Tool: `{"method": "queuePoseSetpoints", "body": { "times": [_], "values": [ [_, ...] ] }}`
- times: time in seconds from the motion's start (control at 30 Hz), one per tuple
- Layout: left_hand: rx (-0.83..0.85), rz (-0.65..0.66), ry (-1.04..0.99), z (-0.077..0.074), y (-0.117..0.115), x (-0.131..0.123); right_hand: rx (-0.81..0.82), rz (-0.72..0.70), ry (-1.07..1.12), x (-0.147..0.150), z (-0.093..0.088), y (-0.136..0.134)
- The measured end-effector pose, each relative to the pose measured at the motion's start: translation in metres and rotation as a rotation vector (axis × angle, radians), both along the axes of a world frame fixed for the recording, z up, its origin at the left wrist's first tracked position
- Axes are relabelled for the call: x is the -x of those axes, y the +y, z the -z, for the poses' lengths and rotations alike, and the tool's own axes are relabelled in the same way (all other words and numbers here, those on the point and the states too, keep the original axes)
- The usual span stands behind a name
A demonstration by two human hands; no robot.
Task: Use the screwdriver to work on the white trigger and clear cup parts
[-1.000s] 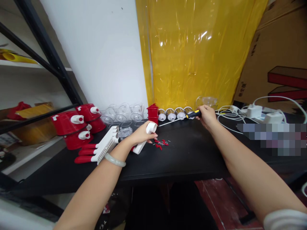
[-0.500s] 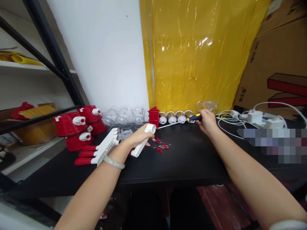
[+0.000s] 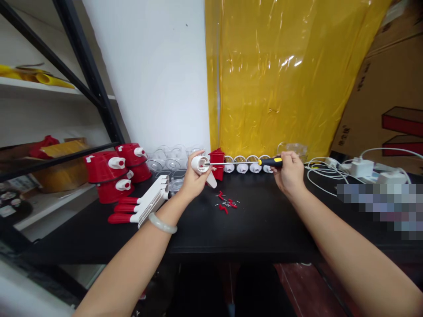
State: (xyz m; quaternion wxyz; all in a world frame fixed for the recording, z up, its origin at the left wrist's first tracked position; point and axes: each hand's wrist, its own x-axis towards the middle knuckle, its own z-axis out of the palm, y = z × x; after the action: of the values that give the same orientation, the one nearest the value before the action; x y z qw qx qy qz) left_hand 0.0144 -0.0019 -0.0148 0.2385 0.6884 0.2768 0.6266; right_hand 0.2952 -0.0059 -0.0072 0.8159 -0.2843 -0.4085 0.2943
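My left hand (image 3: pixel 194 179) is wrapped round a white plastic handle (image 3: pixel 199 164), its round hollow end turned to the right. In my right hand (image 3: pixel 289 173) is a screwdriver (image 3: pixel 270 162) with a black and yellow grip. Its long shaft lies nearly level, and the tip reaches into the handle's round opening. Whether a screw sits at the tip is too small to tell. Below, small red plastic parts (image 3: pixel 224 209) and several screws (image 3: pixel 226 203) lie on the black table (image 3: pixel 251 229). Left of my left hand lie several white handles with red grips (image 3: pixel 142 207).
Red containers with white spouts (image 3: pixel 107 169) are stacked at the left. Clear plastic cups (image 3: pixel 161 158), red trays (image 3: pixel 217 160) and white-ended cylinders (image 3: pixel 242 164) line the back. White cables and plugs (image 3: pixel 361 167) lie at the right beside a cardboard box (image 3: pixel 366 97).
My left hand has raised and turned the white handle so its hollow end faces the screwdriver. The screwdriver's tip is now inside the opening, its shaft more level. The camera view has shifted slightly.
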Motion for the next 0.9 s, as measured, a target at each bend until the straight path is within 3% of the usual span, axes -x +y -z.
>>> {"method": "queuePoseSetpoints", "body": {
  "times": [0.1, 0.27, 0.73, 0.9],
  "values": [
    [-0.098, -0.075, 0.048, 0.003, -0.001, 0.000, 0.013, 0.017, -0.015, -0.001, -0.002, -0.002],
    [-0.061, -0.184, 0.012, 0.004, -0.005, -0.002, 0.021, -0.002, -0.019, 0.001, -0.003, -0.005],
    [-0.146, -0.234, 0.021, 0.004, -0.012, -0.007, -0.022, 0.043, -0.104, 0.003, -0.004, -0.011],
    [-0.146, -0.335, 0.026, 0.012, -0.003, 0.001, -0.046, 0.077, -0.172, -0.007, -0.006, -0.012]
  ]
}}
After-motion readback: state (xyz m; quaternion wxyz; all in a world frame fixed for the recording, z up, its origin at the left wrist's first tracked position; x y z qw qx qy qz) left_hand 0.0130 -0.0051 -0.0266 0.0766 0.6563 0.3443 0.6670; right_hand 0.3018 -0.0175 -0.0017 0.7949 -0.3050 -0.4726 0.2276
